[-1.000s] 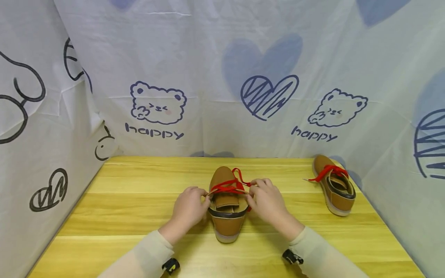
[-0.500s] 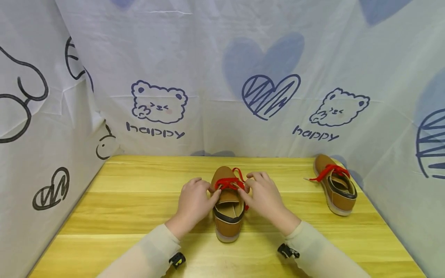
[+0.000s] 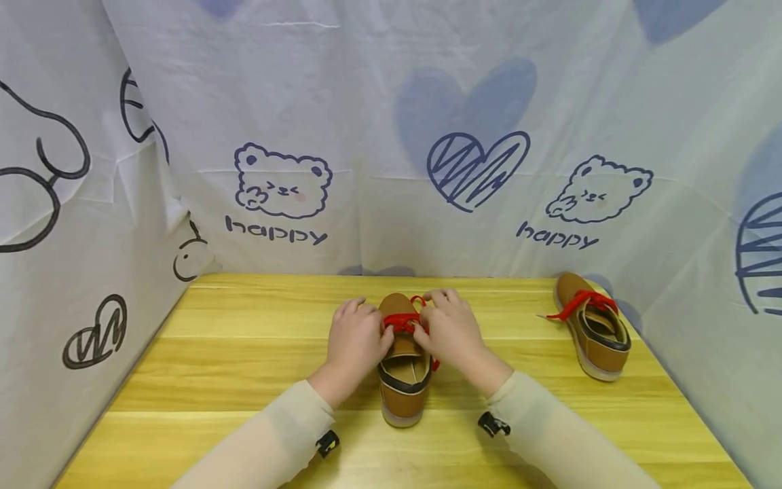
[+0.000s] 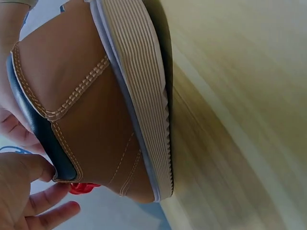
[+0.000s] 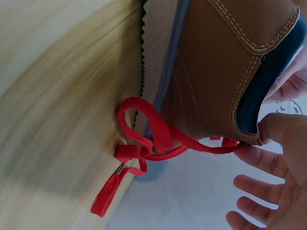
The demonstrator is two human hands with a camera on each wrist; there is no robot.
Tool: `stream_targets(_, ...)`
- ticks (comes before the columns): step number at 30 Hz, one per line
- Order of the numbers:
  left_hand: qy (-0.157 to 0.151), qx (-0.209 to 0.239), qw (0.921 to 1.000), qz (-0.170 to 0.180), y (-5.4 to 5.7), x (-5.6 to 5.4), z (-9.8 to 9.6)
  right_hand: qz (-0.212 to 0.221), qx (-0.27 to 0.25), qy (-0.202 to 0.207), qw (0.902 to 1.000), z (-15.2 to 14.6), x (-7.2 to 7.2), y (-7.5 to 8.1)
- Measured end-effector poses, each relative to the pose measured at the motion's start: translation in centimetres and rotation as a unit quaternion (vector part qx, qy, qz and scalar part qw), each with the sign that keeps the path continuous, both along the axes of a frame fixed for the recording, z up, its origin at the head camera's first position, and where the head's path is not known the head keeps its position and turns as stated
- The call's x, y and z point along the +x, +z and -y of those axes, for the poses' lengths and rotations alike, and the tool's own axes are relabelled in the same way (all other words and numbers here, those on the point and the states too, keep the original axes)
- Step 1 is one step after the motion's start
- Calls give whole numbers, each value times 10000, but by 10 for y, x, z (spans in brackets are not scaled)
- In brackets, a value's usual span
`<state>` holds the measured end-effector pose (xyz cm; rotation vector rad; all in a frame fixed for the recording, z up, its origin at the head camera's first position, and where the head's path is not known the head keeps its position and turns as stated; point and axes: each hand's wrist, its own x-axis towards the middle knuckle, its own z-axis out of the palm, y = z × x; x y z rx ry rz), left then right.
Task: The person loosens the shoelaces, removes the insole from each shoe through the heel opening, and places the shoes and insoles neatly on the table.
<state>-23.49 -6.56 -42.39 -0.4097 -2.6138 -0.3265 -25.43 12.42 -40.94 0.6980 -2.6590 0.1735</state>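
A brown shoe (image 3: 401,405) sits on the table with its toe pointing away and its heel nearest me. Red lace (image 3: 400,320) crosses its front. My left hand (image 3: 359,343) pinches the edge of the left eyelet flap between thumb and index finger, as the left wrist view shows along the dark collar (image 4: 33,122). On the other side my right hand (image 3: 452,334) pinches the right flap near the top eyelet, its other fingers spread. In the right wrist view a loose red lace end (image 5: 144,120) loops down to the wood beside the sole. The thumbs stand close over the tongue.
A second brown shoe (image 3: 601,346) with red lace stands toward the back right, one lace end lying out to its left. The wood-grain table (image 3: 256,394) meets a printed white cloth (image 3: 379,204) at the back and sides.
Both hands have moved forward toward the toe and closer together. The eyelet flaps, spread wide and lifted a second ago, now lie nearer each other, and the red lace sits bunched between them.
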Motion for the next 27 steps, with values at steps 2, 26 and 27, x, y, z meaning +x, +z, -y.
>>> stream_targets(2,79,-109,9999,-37,1,-1,0,15,26,-43,10000,0,0,1)
stream_targets(26,322,357,9962,724,-1,5,26,457,-530,-630,9956,-24,-1,-11)
stream_targets(27,318,341,9966,686,-1,5,26,476,-587,-612,9953,-24,-1,-11)
